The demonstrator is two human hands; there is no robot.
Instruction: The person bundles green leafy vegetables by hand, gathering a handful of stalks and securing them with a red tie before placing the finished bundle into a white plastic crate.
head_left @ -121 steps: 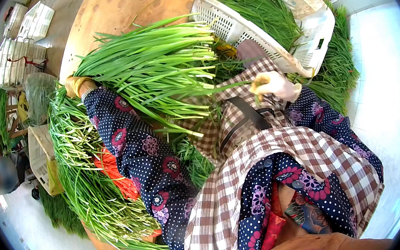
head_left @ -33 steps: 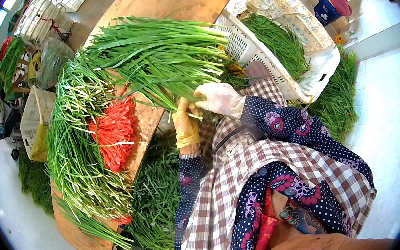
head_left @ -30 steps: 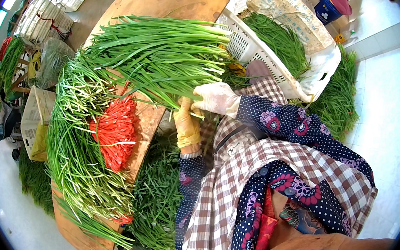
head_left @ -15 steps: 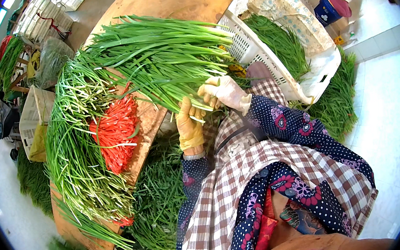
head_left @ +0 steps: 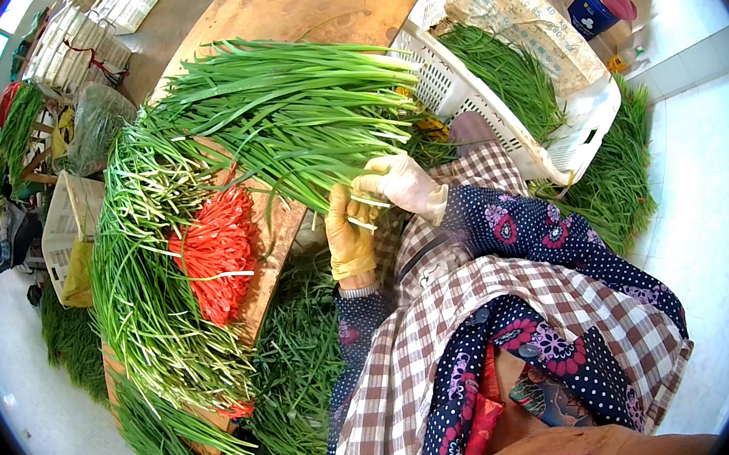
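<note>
Several green stalks [head_left: 372, 201] grasped in gloved left hand [head_left: 350, 240], right hand [head_left: 405, 186] touching them, grip unclear

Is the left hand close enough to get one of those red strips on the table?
Probably yes. The left hand is just to the right of the red strips, with mostly a strip of table between. But it seems to be holding green stalks.

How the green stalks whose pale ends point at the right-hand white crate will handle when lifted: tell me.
The green stalks will probably flop toward their leafy tips, where the thin blades bend and cross. Their pale ends look straighter, so likely stiffer. With no tie visible around them, they may slide apart.
</note>
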